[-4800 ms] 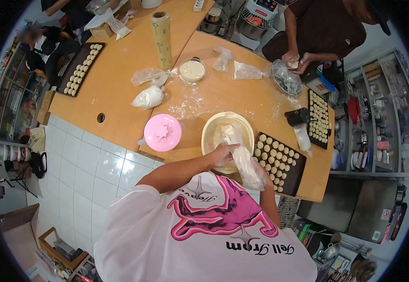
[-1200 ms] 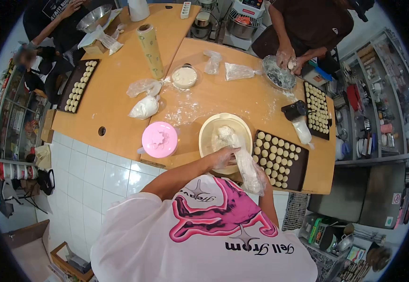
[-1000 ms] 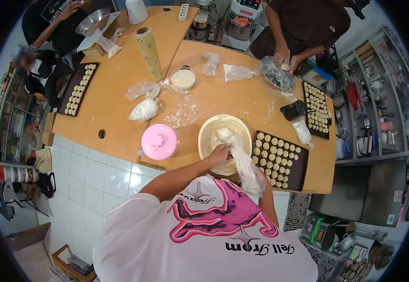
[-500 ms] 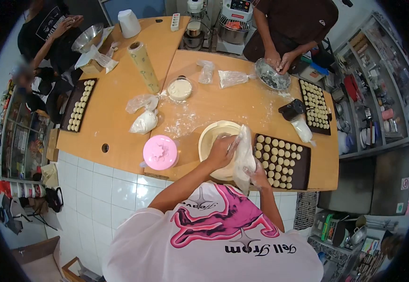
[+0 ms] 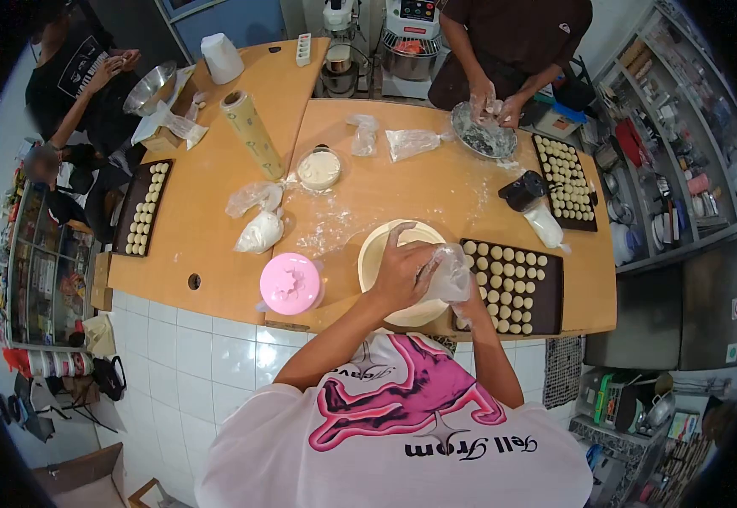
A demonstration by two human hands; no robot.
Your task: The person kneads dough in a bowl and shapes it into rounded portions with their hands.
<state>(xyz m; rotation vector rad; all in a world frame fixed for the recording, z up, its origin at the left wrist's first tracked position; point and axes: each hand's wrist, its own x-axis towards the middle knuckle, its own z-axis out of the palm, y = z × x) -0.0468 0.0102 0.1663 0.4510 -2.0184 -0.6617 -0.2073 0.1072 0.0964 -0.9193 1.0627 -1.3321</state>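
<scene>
A clear plastic bag (image 5: 450, 276), whitened with flour, is bunched between my two hands above a cream-coloured bowl (image 5: 369, 258). My left hand (image 5: 404, 269) pinches the bag's near side, one finger sticking up. From the right and below, my right hand (image 5: 468, 310) holds the bag; the bag partly covers its fingers. Beside that hand lies a dark baking tray (image 5: 546, 305) with rows of small pale dough balls (image 5: 504, 288). To the left of the bowl stands a pink-lidded container (image 5: 290, 284).
Across the table (image 5: 368, 195), a co-worker's hands work over a metal bowl (image 5: 485, 140). Another person stands at far left near a tray (image 5: 138, 212). A wrap roll (image 5: 252, 135), a flour bag (image 5: 260, 232), a dish of white powder (image 5: 319, 170) and a black cup (image 5: 522, 191) stand around.
The long hanging bag is now gathered into a smaller bunch. My left hand has come up out of the bowl, and my right hand has moved slightly up. The view has shifted a little.
</scene>
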